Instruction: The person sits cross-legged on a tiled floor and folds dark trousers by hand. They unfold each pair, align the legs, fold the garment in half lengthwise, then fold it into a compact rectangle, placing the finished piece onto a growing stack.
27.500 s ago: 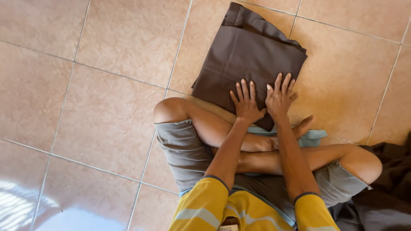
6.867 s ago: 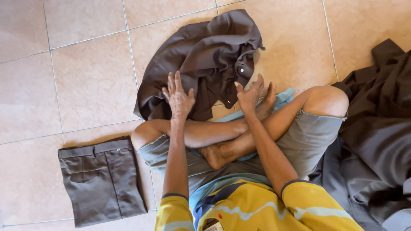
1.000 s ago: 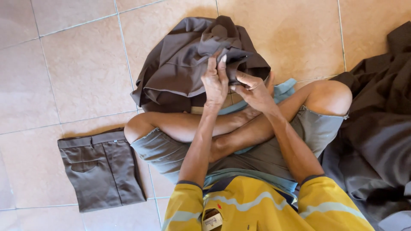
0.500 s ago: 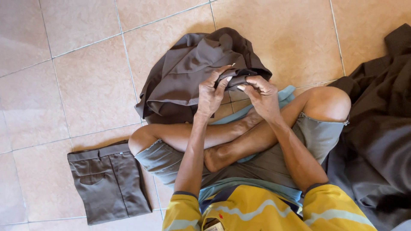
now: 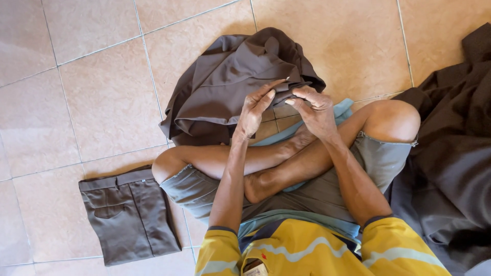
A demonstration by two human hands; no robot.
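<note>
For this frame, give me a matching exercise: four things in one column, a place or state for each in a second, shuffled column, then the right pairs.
Things:
1. crumpled brown garment
2. folded brown trousers
3. dark cloth pile
4. left hand

Places or states:
A. lying flat on the tiles beside the person's left knee
B. heaped along the right edge of the view
C. pinching an edge of fabric opposite the right hand
D. bunched on the floor ahead of the crossed legs

Pairs: 1-D, 2-A, 3-B, 4-C

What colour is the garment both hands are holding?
Dark brown garment, plain with no pattern, gripped by the left hand and right hand; head view.
</note>
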